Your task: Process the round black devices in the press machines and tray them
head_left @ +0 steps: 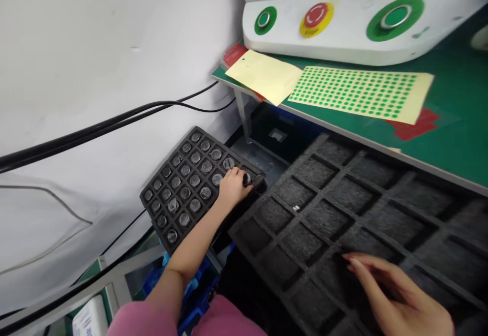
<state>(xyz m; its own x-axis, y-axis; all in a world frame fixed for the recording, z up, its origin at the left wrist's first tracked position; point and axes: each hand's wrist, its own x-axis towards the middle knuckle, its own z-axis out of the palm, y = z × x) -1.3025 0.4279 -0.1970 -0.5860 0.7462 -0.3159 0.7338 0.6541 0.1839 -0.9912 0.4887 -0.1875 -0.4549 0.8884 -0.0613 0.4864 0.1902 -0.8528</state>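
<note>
My left hand [233, 187] reaches to the right corner of a black foam tray [157, 184], whose square cells hold several small round parts with clear or silvery tops. Its fingers are curled around a dark round part [247, 179] at that corner; whether the part is lifted from its cell I cannot tell. My right hand [400, 293] hovers over a larger black foam tray [320, 204] with wide square pockets. Its thumb and forefinger are pinched together at the tips, and nothing shows between them. Two tiny white bits [296, 208] lie on this larger tray.
Behind the larger tray is a green bench [461, 143] bearing a sheet of green dot stickers [354, 92] and a plain yellowish sheet [265, 77]. A white control panel [354, 31] with two green buttons and a red stop button stands above. Black cables [114, 125] cross at left.
</note>
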